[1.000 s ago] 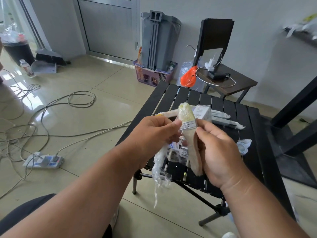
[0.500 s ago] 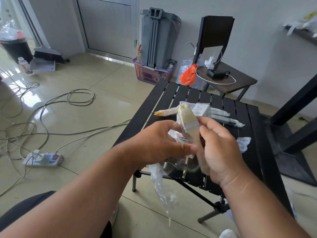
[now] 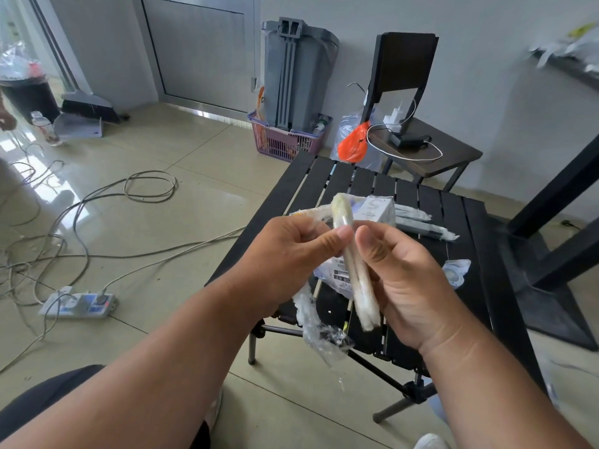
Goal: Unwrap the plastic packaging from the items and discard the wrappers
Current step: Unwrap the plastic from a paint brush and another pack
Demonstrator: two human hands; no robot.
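Far left, a black bin [image 3: 27, 95] is sitting w/ clear plastic bulging out the top, and a purple basket [image 3: 285, 140] by the wall is holding a grey folded frame. Over the black slatted worktop [image 3: 431, 209], the left hand [image 3: 285, 254] is pinching the pale wrapped item [image 3: 355, 270] near its top w/ thumb and fingers, loose clear wrapper [image 3: 319, 332] trailing below; the right hand [image 3: 408, 280] is curling its grip round the item's lower part. Behind them a white box [image 3: 377, 209] and more wrapped items [image 3: 424, 226] are lying on the worktop; print too small to read.
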